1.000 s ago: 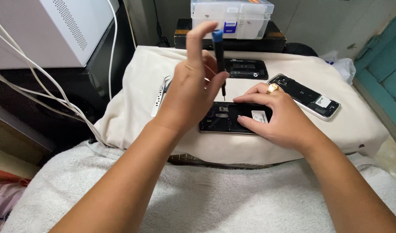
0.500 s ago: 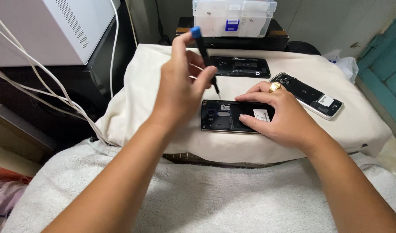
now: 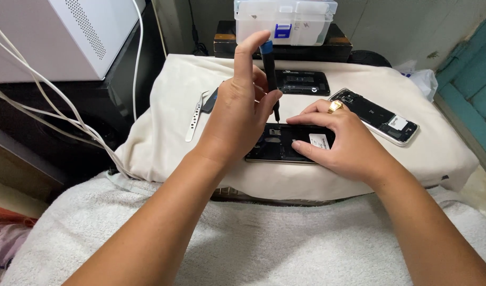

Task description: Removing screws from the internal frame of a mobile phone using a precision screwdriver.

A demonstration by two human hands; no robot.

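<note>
My left hand (image 3: 242, 116) grips a small screwdriver (image 3: 270, 74) with a black shaft and blue cap, held nearly upright, index finger on the cap. Its tip touches the upper left part of an opened black phone (image 3: 285, 144) lying on a cream cloth (image 3: 163, 132). My right hand (image 3: 342, 140), with a gold ring on one finger, lies flat on the right half of that phone and presses it down.
Two more opened phones lie behind: a black one (image 3: 302, 82) and a silver-edged one (image 3: 378, 115) at the right. Metal tweezers (image 3: 195, 115) rest at the left. A clear plastic parts box (image 3: 285, 21) stands at the back. A white appliance (image 3: 57, 32) with cables (image 3: 47, 100) is at the left.
The left hand lifted the screwdriver and tilted it, then brought it back upright with its tip on the phone. The right hand stayed on the phone.
</note>
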